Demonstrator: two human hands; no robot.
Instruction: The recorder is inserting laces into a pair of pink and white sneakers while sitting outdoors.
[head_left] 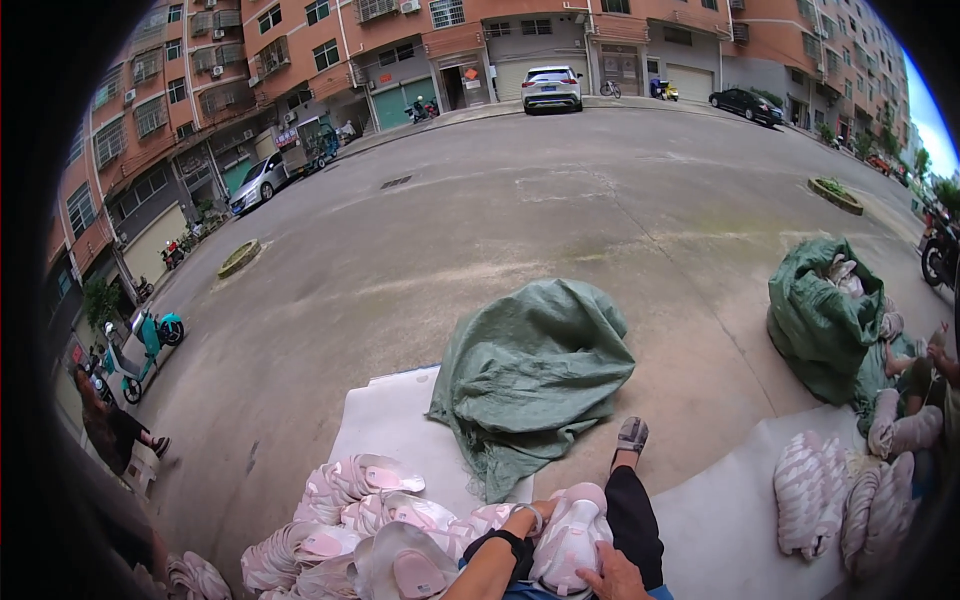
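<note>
On my lap lies a pink and white shoe upper (574, 540), perhaps with others stacked beneath it. My left hand (540, 512), with a bracelet and a black band at the wrist, is at its far left side; the fingers are mostly hidden behind the upper. At the near right edge, my right hand (614, 577) grips the same upper, with fingertips on its surface. Left of my lap, a heap of similar pink and white uppers (340, 545) lies in nested stacks, one cupped upper (405, 565) standing nearest my left forearm.
A slumped green woven sack (540, 365) sits ahead on a white sheet (385, 415). To the right are stacked pale uppers (810, 495), another green sack (825, 320) and a co-worker's hand (940, 360). A seated person (115, 425) is at left. Parked cars (551, 90) line the paved yard.
</note>
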